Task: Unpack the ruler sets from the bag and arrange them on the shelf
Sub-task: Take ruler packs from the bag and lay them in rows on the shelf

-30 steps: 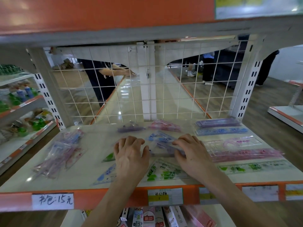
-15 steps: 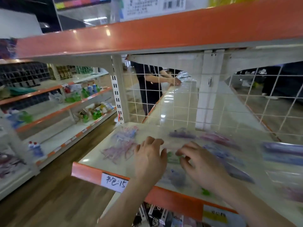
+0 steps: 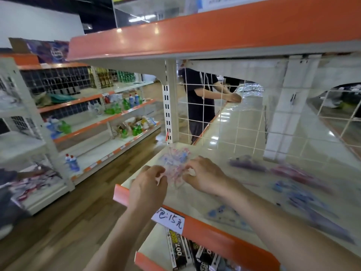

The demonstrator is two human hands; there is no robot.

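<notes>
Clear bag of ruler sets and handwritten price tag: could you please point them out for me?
clear bag of ruler sets (image 3: 176,167), head view, its crumpled middle.
handwritten price tag (image 3: 169,220), head view, centre of the white label.

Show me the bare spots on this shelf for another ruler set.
Bare: the strip by the wire mesh, from the clear bag to the purple ruler set; the patch between the bag and the front lip. Crowded: the right half, strewn with ruler sets, and the left end, where left hand and right hand hold the bag.
</notes>
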